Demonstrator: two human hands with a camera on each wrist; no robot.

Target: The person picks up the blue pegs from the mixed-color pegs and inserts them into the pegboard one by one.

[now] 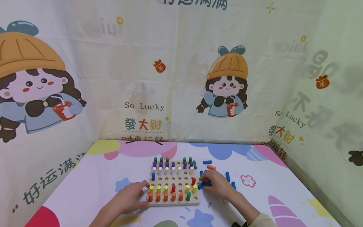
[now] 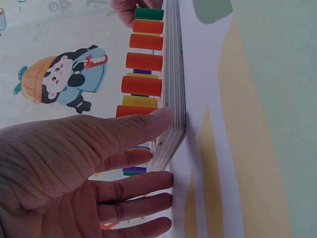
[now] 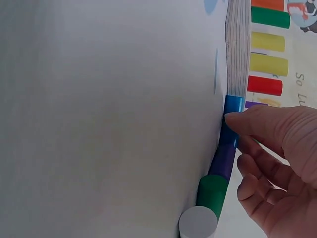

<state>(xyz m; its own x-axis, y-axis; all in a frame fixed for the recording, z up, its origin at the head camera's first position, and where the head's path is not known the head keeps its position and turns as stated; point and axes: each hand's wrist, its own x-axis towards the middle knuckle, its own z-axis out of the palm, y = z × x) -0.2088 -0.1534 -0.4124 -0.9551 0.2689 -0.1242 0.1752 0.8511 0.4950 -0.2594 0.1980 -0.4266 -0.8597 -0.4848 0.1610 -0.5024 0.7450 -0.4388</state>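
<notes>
A wooden pegboard [image 1: 173, 204] holds rows of coloured pegs: green at the back, then purple, white, a lone blue peg [image 1: 153, 176], yellow, and orange in front. One red peg [image 1: 173, 188] stands among the yellow ones; a green peg [image 1: 188, 196] ends the orange row. My left hand [image 1: 129, 197] rests against the board's left side, its thumb on the near corner and fingers fairly straight, as the left wrist view shows. Beside the right edge, my right hand [image 1: 216, 184] pinches a blue peg [image 3: 232, 111] between thumb and fingers. Its fingers partly hide other blue pegs.
Loose blue pegs [image 1: 227, 176] lie right of the board, along with an orange peg [image 1: 211, 167]. A green peg [image 1: 194, 165] leans or lies by the board's far right corner. Near the right forearm is a white peg [image 3: 198, 221]. A printed cloth covers table and walls.
</notes>
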